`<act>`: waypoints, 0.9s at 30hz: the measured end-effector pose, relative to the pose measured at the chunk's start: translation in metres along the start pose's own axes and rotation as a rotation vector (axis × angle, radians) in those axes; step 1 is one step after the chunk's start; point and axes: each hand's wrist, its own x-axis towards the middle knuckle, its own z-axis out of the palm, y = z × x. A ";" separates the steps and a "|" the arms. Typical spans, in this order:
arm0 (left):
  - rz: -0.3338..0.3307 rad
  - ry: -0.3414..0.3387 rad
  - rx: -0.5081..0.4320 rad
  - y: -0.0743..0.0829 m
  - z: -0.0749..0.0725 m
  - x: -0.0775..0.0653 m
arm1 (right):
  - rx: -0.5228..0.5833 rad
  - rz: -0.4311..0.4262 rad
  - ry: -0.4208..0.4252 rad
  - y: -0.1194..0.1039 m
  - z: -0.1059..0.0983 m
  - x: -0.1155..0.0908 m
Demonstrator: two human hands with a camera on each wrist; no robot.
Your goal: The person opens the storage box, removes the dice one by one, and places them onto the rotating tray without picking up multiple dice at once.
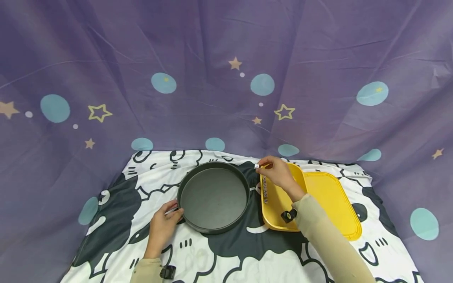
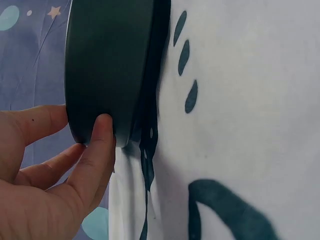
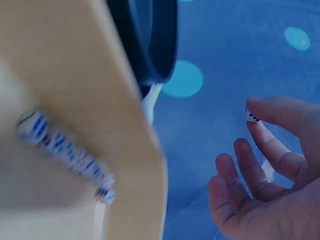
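A round dark grey pan (image 1: pixel 214 198) stands on the patterned cloth. My left hand (image 1: pixel 164 224) is at its left side, fingertips against the outer wall, as the left wrist view (image 2: pixel 55 185) shows. No fingers reach inside the pan. My right hand (image 1: pixel 279 175) pinches a small white die (image 1: pixel 256 166) with dark pips between thumb and index finger; its other fingers are loosely bent. That hand hovers over the far left corner of a yellow box (image 1: pixel 279 226). Inside the box, several white dice (image 3: pixel 75 155) form a row along its left wall.
Right of the box, a flat yellow lid (image 1: pixel 330 200) lies partly behind my right forearm. The cloth (image 1: pixel 191 255) has a black and white cartoon print. A purple curtain (image 1: pixel 212 118) with stars and blue spots hangs behind it.
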 end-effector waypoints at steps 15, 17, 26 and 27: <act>-0.061 -0.014 -0.181 -0.004 0.001 0.000 | 0.060 -0.098 -0.069 -0.050 0.041 0.022; -0.064 -0.014 -0.181 -0.004 0.001 0.000 | 0.056 -0.098 -0.070 -0.054 0.050 0.025; -0.073 -0.022 -0.171 -0.004 0.001 0.002 | 0.040 -0.158 -0.089 -0.067 0.093 0.039; -0.072 -0.023 -0.173 -0.005 0.001 0.002 | 0.032 -0.165 -0.089 -0.067 0.097 0.041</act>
